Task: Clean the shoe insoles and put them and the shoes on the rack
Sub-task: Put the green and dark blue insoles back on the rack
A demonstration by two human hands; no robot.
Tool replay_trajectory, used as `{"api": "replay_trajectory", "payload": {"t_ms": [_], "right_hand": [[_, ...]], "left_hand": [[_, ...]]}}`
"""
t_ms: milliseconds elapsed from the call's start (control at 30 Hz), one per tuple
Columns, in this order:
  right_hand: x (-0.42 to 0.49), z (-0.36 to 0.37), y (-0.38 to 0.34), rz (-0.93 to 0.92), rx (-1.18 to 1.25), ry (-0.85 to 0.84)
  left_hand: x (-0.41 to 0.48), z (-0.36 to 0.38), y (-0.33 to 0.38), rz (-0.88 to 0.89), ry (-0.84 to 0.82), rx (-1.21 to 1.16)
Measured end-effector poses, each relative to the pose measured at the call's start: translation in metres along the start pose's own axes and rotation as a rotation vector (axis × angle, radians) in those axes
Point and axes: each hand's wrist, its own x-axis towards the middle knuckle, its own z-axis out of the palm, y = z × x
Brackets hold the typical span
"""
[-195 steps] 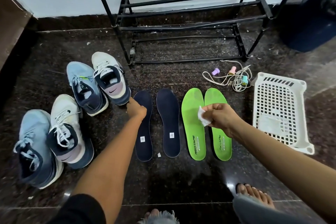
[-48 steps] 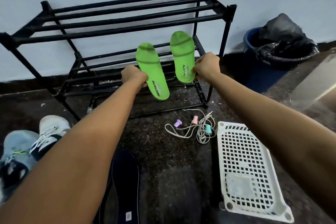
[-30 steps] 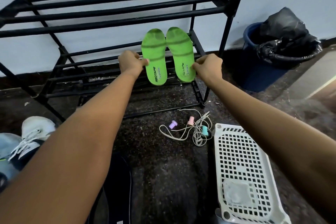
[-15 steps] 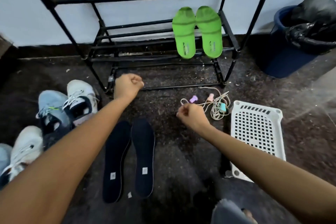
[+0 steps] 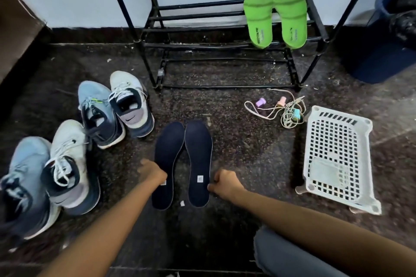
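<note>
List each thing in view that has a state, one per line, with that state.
Green insoles, lying on the rack, middle shelf.
Navy insoles, flat on the floor, side by side.
Shoes, on the floor, not racked.
Left hand, curled at a navy insole's edge; grip unclear.
Right hand, curled at a navy insole's edge; grip unclear.

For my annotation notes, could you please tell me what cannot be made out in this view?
Head view:
Top of the rack: cut off by the upper edge.
Blue bin: cut off by the right edge.
Left hand and right hand at the navy insoles: their backs hide any grip.
Print on the green insoles: too small.
</note>
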Motion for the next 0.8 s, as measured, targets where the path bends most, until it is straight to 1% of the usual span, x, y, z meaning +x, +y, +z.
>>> {"api": "replay_trajectory", "payload": {"t_ms": [67,100,200,267,367,433,500,600,667,800], "right_hand": [[-0.001,0.014,0.002,0.021,0.034,0.045],[-0.002,0.02,0.002,0.037,0.042,0.069],[0.003,0.032,0.004,0.049,0.02,0.114],[0.008,0.032,0.002,0.076,0.052,0.112],[0.015,0.027,0.002,0.124,0.205,0.073],[0.016,0.016,-0.001,0.112,0.308,0.081],[0.012,-0.001,-0.01,0.048,0.381,0.119],[-0.001,-0.037,-0.031,-0.104,0.426,0.229],[-0.011,-0.064,-0.049,-0.219,0.461,0.293],[-0.023,-0.114,-0.085,-0.387,0.537,0.357]], "left_hand": [[0.001,0.006,-0.007,-0.051,-0.005,-0.102],[0.001,0.008,-0.009,-0.035,0.007,-0.094],[0.003,0.011,-0.02,0.086,0.04,0.0],[0.005,0.011,-0.027,0.181,0.016,0.007],[0.003,0.011,-0.033,0.25,-0.034,-0.2],[-0.008,0.0,-0.024,0.308,-0.047,-0.294],[-0.018,-0.018,-0.008,0.413,-0.045,-0.335],[-0.027,-0.053,0.024,0.589,0.005,-0.364],[-0.036,-0.083,0.05,0.66,0.002,-0.488],[-0.067,-0.144,0.103,0.734,-0.049,-0.795]]}}
